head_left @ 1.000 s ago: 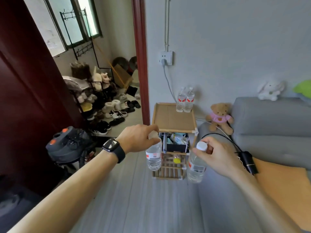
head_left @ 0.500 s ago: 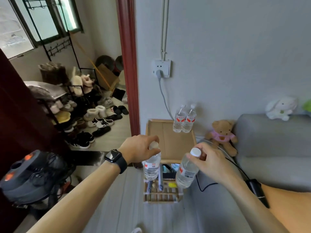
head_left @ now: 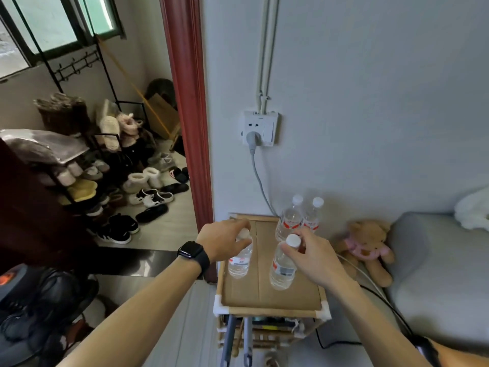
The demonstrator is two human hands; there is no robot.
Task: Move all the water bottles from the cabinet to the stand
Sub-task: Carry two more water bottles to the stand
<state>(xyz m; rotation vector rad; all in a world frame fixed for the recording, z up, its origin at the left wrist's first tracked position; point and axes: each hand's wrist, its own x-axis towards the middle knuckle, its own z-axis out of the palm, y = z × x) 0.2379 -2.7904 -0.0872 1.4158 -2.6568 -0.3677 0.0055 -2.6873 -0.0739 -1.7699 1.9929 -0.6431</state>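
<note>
Stand top, lower centre: left hand fingers curl over left bottle cap, right hand pinches right bottle cap; bases on or just above it, can't tell. Full plastic, likely weighty, walls squashy, slick; cap grip works. Count: four bottles, back pair included.

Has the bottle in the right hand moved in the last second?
Yes. The bottle in the right hand was short of the front edge of the stand; now it is over the stand's top, past that edge.
</note>
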